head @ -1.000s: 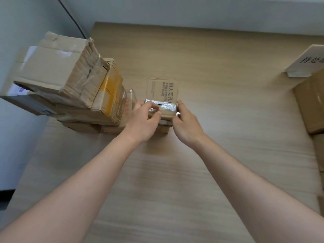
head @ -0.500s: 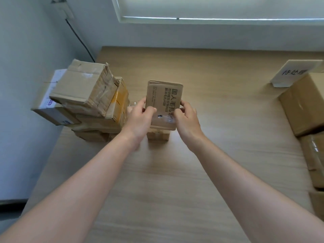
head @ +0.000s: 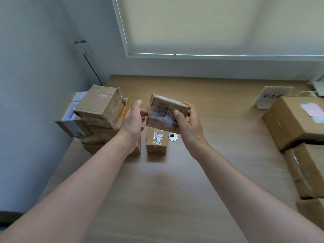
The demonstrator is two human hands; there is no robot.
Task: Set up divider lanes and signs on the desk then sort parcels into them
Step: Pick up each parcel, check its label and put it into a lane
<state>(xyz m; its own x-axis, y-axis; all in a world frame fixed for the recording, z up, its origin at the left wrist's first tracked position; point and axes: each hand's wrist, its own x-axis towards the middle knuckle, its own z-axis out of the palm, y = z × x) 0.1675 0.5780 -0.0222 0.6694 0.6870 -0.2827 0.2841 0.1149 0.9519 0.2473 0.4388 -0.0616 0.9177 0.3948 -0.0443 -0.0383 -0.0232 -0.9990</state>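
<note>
A small taped cardboard parcel is held up above the wooden desk. My right hand grips its right side, thumb on the near face and fingers behind. My left hand is beside its left edge with straight fingers, touching it or just off it. Below the lifted parcel another small taped parcel stands on the desk. A white folded sign with dark characters stands at the back right.
A stack of several cardboard boxes fills the desk's left edge by the wall. Larger boxes lie along the right edge. A round cable hole sits beside the standing parcel. A wall and window blind close the far side.
The parcel has been lifted higher and turned so its taped face points toward me. My left hand has loosened from a grip to straight fingers. The view has tilted upward.
</note>
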